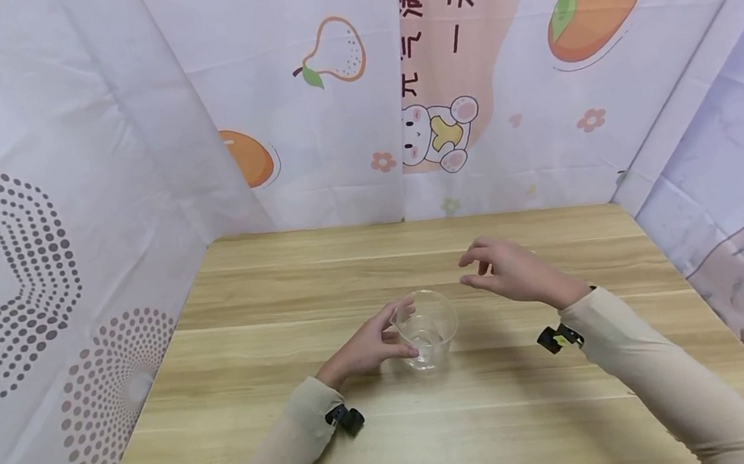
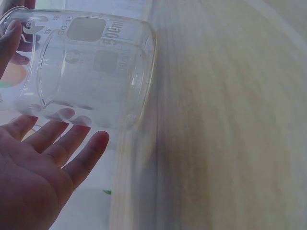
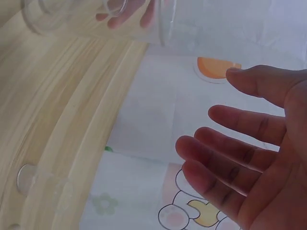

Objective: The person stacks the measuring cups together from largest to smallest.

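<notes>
A clear glass beaker marked 500ml (image 2: pixel 86 28) stands on the table with a smaller clear beaker (image 1: pixel 421 331) inside it. My left hand (image 1: pixel 374 343) holds the large beaker from its left side, thumb in front and fingers round the back; the left wrist view shows fingertips (image 2: pixel 79 120) at the glass wall. To the right of the beaker, my right hand (image 1: pixel 503 270) hovers over the table. Its fingers are loosely bent, apart from one another, and nothing is between them or the thumb (image 3: pixel 259 81).
Another small clear glass vessel (image 3: pixel 29 179) sits on the wooden table (image 1: pixel 268 290), mostly hidden behind my right hand in the head view. A printed curtain (image 1: pixel 305 132) hangs along the table's back edge, with more cloth on both sides.
</notes>
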Demonstrator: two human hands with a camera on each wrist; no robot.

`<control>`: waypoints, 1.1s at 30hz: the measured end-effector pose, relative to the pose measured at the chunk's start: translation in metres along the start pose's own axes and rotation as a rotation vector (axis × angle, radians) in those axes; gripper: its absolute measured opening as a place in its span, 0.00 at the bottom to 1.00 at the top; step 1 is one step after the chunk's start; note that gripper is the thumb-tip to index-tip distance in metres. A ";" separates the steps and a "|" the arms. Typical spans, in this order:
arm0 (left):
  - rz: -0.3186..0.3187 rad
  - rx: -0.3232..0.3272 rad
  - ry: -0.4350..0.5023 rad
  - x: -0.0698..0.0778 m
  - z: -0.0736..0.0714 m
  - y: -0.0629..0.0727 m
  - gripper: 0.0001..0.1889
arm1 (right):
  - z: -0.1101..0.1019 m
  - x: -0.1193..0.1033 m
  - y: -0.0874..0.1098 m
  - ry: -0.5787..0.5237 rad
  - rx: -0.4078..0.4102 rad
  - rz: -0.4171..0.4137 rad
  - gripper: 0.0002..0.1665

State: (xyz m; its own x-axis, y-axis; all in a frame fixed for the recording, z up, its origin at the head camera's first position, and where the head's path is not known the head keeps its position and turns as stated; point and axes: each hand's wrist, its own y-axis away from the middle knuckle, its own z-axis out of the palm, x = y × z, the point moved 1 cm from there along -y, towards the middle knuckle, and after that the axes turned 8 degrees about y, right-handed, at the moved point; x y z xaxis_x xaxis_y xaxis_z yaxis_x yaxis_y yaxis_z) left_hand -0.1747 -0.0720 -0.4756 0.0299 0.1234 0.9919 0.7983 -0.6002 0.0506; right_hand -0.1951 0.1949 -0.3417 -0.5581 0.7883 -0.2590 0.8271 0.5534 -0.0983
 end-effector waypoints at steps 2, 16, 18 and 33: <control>0.002 -0.004 -0.003 0.000 -0.001 0.000 0.46 | 0.001 0.002 -0.001 0.006 0.002 0.009 0.16; -0.020 -0.006 -0.005 -0.003 -0.001 0.001 0.46 | 0.005 0.021 -0.006 0.028 0.019 0.063 0.16; -0.016 -0.008 -0.006 -0.003 -0.001 0.000 0.46 | 0.004 0.022 -0.007 0.027 0.014 0.082 0.16; -0.017 0.005 0.020 -0.002 -0.001 0.001 0.46 | -0.002 0.045 -0.012 0.056 0.023 0.165 0.19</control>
State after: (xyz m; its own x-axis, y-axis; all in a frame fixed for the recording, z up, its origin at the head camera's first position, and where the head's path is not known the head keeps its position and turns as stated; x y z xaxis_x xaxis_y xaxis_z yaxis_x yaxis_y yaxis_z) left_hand -0.1746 -0.0730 -0.4773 0.0048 0.1176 0.9930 0.8015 -0.5943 0.0665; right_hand -0.2299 0.2244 -0.3498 -0.4169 0.8821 -0.2195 0.9088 0.4094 -0.0806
